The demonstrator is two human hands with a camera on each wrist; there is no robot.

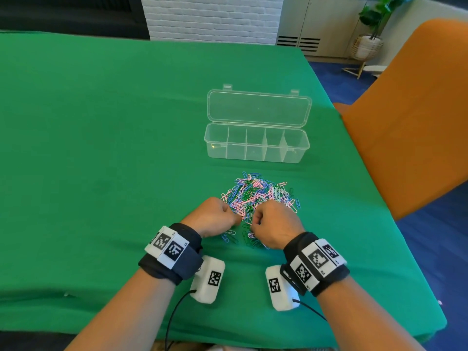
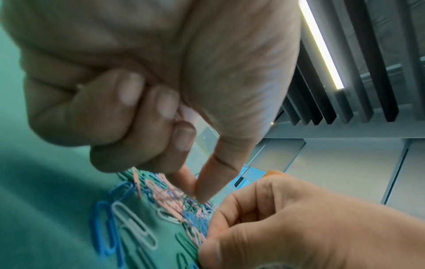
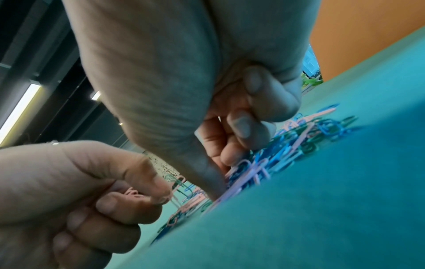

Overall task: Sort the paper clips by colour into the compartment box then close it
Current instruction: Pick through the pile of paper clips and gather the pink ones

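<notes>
A mixed pile of pink, blue, green and white paper clips (image 1: 258, 193) lies on the green table (image 1: 101, 148), just in front of the clear compartment box (image 1: 255, 155). The box's lid (image 1: 258, 107) is folded back and its compartments look empty. Both hands work the pile's near edge with curled fingers. My left hand (image 1: 236, 219) pinches a pink clip (image 3: 178, 183) between thumb and forefinger (image 2: 197, 193). My right hand (image 1: 253, 221) has thumb and forefinger down in the pile (image 3: 222, 179), pinching at pink clips.
An orange chair (image 1: 405, 122) stands against the table's right edge. Two white tagged sensor blocks (image 1: 207, 282) (image 1: 278, 287) with black cables hang under my wrists near the front edge. Bare green cloth spreads to the left and behind the box.
</notes>
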